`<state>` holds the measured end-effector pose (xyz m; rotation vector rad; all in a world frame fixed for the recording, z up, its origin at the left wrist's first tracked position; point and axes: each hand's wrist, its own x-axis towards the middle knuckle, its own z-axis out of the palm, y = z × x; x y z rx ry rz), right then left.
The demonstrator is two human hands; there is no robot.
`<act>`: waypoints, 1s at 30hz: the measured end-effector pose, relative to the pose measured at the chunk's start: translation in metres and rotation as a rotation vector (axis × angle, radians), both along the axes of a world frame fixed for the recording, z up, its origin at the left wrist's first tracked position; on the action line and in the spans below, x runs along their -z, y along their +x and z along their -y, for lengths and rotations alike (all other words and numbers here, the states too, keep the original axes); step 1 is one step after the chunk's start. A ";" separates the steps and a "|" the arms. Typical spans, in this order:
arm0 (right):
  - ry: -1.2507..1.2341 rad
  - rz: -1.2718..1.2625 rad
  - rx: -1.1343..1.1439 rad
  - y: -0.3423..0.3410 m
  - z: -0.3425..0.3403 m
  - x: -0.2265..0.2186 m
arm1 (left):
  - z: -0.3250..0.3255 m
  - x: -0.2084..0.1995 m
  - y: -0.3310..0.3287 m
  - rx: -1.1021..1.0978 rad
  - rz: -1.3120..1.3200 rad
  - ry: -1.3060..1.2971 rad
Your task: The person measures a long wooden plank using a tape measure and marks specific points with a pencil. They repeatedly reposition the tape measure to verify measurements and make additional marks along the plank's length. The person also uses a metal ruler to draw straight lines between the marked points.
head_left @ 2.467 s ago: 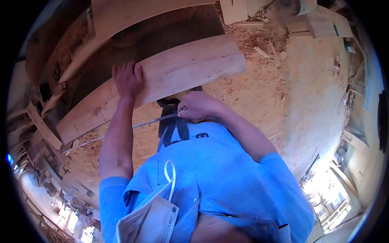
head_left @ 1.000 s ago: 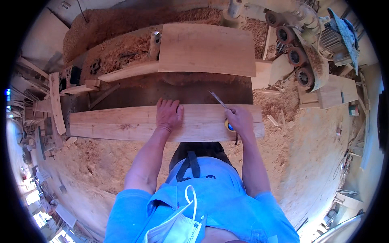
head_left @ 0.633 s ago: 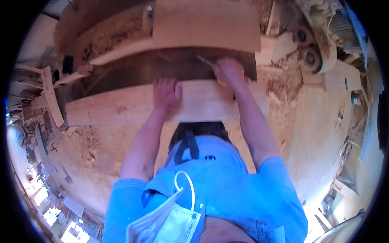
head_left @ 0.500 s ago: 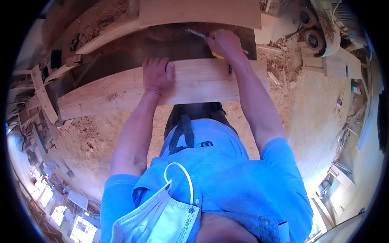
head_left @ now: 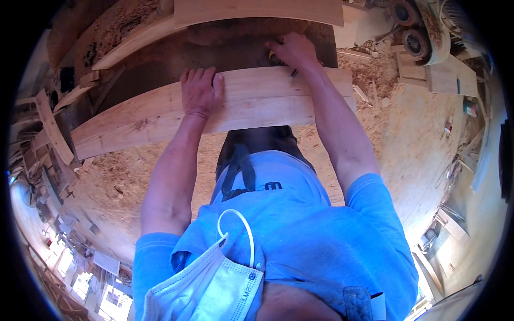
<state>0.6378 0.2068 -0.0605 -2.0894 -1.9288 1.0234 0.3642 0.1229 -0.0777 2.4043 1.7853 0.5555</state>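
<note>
A long, pale wooden board lies crosswise in front of me. My left hand rests on it left of the middle, with its fingers hooked over the far edge. Just beyond the board's right part, my right hand is closed round a yellow and dark tape measure, mostly covered by the fingers. A small dark piece shows below that hand, at the board's far edge; its kind cannot be made out.
Behind the board is a dark, flat surface, with another pale plank along its far side. Wood shavings and offcuts lie on the floor. A machine with round wheels stands at the far right. Scrap wood is piled left.
My right hand has shifted slightly up and left, and the strip of tape that stuck out from it no longer shows. The left hand stays on the board; the whole view has shifted slightly.
</note>
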 end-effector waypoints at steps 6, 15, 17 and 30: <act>0.094 0.423 -0.226 -0.022 0.010 -0.027 | 0.013 0.009 -0.008 -0.077 0.032 0.020; 0.569 0.152 -0.159 -0.024 0.057 0.006 | 0.005 -0.002 0.002 -0.047 -0.017 -0.045; 0.613 0.109 -0.165 -0.023 0.057 0.011 | 0.007 -0.003 0.001 -0.061 -0.005 -0.052; 0.571 0.029 -0.114 -0.032 0.059 -0.010 | 0.009 -0.030 0.004 -0.055 -0.047 -0.225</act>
